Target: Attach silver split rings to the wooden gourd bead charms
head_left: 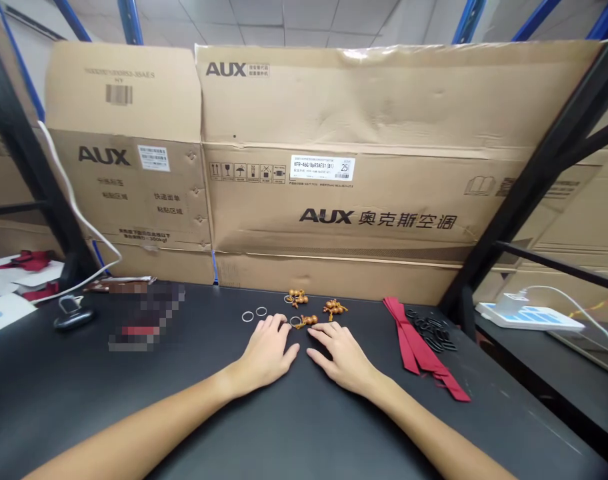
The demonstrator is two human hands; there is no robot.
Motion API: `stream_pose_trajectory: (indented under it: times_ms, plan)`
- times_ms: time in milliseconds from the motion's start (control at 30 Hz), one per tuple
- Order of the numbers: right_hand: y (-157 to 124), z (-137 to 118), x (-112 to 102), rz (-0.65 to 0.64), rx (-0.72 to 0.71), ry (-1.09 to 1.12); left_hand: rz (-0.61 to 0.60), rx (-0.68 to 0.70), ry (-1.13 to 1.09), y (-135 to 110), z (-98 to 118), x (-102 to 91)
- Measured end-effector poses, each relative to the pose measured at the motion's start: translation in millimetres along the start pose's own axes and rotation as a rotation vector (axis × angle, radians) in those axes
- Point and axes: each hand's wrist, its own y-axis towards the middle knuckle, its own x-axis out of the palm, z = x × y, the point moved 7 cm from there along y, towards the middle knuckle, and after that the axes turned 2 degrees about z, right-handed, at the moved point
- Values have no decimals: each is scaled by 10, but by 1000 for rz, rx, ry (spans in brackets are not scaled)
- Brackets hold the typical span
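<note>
Palm down on the black tabletop (224,427), my left hand (268,348) is open, its fingers stretched toward the back. Just beyond its fingertips lie two loose metal split rings, one ring (247,316) left of the other ring (261,311). My right hand (345,357) also rests palm down, open, thumb apart from the fingers. Between the two hands' fingertips is a small brown gourd charm (311,320) with a cord and a ring; whether a finger touches it I cannot tell. Behind it sit more gourd charms (297,297), and another group (335,307) lies to the right.
Red ribbon strips (424,350) and a pile of black cords or bands (434,331) lie to the right. At left are a dark device (74,318) and a pixelated item (147,320). Cardboard panels (334,133) stand behind; a power strip (529,315) is far right.
</note>
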Motion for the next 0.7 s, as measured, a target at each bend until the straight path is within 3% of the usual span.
stream_pose_trajectory:
  times_ms: [300, 467, 700]
  plan:
    - [-51, 68, 117, -198, 46, 87, -82, 106, -5, -9, 6, 62]
    - [-47, 58, 123, -229, 46, 107, -157, 132, -26, -11, -22, 92]
    - [-39, 37, 101, -229, 47, 96, -146, 104, -34, -2, -3, 59]
